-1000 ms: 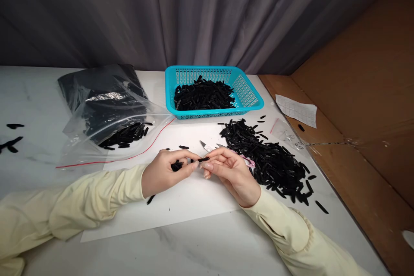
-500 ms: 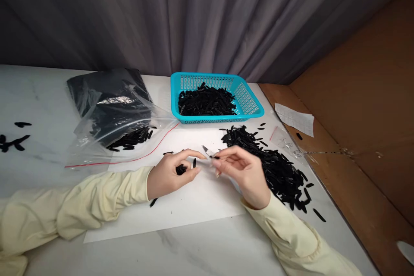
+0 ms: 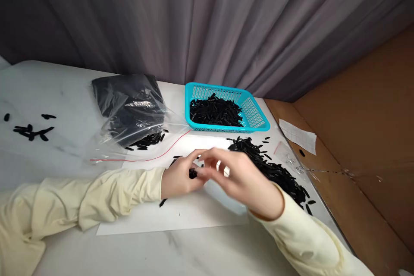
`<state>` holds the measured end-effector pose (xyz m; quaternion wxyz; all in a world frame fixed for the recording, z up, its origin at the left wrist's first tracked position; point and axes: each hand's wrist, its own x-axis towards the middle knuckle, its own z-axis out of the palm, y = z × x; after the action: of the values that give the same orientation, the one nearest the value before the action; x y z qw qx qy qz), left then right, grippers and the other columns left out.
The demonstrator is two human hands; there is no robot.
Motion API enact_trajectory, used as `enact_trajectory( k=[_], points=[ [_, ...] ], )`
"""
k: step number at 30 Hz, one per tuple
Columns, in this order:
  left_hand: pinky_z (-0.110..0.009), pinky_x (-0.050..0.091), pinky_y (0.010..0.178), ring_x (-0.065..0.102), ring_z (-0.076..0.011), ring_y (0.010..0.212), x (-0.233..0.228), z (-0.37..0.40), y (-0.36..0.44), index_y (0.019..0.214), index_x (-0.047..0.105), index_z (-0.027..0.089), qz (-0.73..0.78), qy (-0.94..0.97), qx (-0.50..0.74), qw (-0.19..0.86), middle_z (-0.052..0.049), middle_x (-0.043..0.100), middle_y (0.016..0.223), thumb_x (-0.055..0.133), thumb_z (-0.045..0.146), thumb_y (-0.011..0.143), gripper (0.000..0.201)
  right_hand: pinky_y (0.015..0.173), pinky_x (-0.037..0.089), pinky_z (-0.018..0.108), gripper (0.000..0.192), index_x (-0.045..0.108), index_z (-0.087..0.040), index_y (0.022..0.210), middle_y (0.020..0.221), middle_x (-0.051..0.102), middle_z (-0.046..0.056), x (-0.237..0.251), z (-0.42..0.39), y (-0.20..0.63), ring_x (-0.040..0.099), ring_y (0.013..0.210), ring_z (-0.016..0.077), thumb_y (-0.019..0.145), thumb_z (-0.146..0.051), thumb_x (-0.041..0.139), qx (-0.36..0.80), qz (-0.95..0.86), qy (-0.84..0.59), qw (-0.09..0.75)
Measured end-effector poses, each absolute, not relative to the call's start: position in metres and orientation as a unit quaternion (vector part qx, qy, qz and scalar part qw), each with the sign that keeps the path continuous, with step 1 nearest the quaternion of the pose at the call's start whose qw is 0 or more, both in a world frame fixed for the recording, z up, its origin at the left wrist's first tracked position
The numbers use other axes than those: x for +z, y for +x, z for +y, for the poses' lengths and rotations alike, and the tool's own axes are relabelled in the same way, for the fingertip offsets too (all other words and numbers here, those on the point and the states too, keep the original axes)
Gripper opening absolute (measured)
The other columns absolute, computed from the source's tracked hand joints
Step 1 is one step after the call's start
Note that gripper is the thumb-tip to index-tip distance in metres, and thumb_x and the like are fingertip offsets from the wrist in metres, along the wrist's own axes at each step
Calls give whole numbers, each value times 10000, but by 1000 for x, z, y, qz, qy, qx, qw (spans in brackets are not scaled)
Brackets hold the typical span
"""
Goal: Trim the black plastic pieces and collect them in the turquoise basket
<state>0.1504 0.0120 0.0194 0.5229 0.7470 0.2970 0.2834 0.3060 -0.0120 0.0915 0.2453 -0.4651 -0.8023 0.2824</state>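
Note:
My left hand (image 3: 179, 177) is curled above a white paper sheet (image 3: 200, 215), with several small black slender pieces (image 3: 193, 173) gathered in its palm. From the right, my right hand (image 3: 241, 177) reaches over to it with bent fingers. Its fingertips meet the left hand's fingers and thumb beside those pieces; whatever they pinch is hidden and slightly blurred. Close by on the right lies a loose pile of the same black pieces (image 3: 281, 177). A few more stick out from behind and below my left hand.
A blue perforated basket (image 3: 226, 128) partly filled with black pieces stands at the back. Left of it lies a clear zip bag (image 3: 129, 110) with a dark bundle and loose pieces. Scattered pieces (image 3: 32, 133) lie far left; crumpled white paper (image 3: 297, 136) rests by the brown board.
My right hand has moved left to meet my left hand. The small pointed metal tip between the hands is out of sight now. The view has shifted left.

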Motion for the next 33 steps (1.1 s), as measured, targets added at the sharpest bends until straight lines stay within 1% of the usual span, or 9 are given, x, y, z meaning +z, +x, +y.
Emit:
enact_trajectory(
  k=[3,7,10,12,14,17,24,29,33],
  points=[
    [-277,472,709,602,-169,748,17,13,150,1195,408,141,279,747,287,531,-20,631,796,517,123,666,540,608,425,278,117,574,-171,819,812,630,71,81,-24,293,561,707,171,800,-78,506,286,-823,-437,222],
    [-274,478,724,612,-177,794,20,12,150,1168,437,148,291,743,280,533,-34,648,858,518,110,645,531,609,425,271,130,575,-171,719,762,614,52,73,-19,295,535,675,149,804,-96,511,349,-781,-442,270],
    [-236,462,606,582,-140,623,22,10,150,1169,455,142,293,738,273,543,0,634,713,544,185,700,479,539,433,254,94,575,-166,719,679,614,29,71,-20,304,540,595,129,804,-206,567,493,-637,-484,341],
    [-208,409,517,472,-99,467,21,9,150,1173,484,137,299,745,270,531,60,535,529,550,245,739,453,511,440,247,125,569,-161,733,638,622,19,69,-25,311,550,552,120,790,-266,604,575,-526,-490,391],
    [-195,359,476,352,-75,404,19,9,150,1157,535,123,295,757,283,510,97,402,436,548,276,764,422,524,454,251,150,576,-154,750,639,645,21,65,-31,318,561,531,112,760,-286,647,614,-450,-488,427],
    [-187,340,471,308,-65,409,17,10,149,1112,604,89,271,776,313,475,96,339,437,548,264,787,374,553,467,253,156,596,-148,769,645,671,27,56,-39,324,577,524,107,741,-278,677,626,-401,-489,457],
    [-173,309,385,341,-59,408,21,10,148,981,689,32,235,786,336,463,31,479,463,525,187,806,286,579,506,235,124,613,-156,784,656,700,25,41,-49,322,638,585,122,739,-246,686,636,-348,-463,510],
    [-181,235,318,270,-52,361,21,10,149,945,705,31,217,791,348,453,44,434,402,521,160,818,259,592,526,250,106,615,-151,762,666,708,41,40,-54,318,668,633,149,764,-246,661,646,-324,-459,517],
    [-176,223,312,257,-45,353,20,10,148,959,702,40,209,797,354,442,51,408,395,513,150,830,254,596,529,243,103,607,-153,758,689,715,42,38,-55,317,677,640,148,770,-243,655,651,-311,-455,522]
  ],
)
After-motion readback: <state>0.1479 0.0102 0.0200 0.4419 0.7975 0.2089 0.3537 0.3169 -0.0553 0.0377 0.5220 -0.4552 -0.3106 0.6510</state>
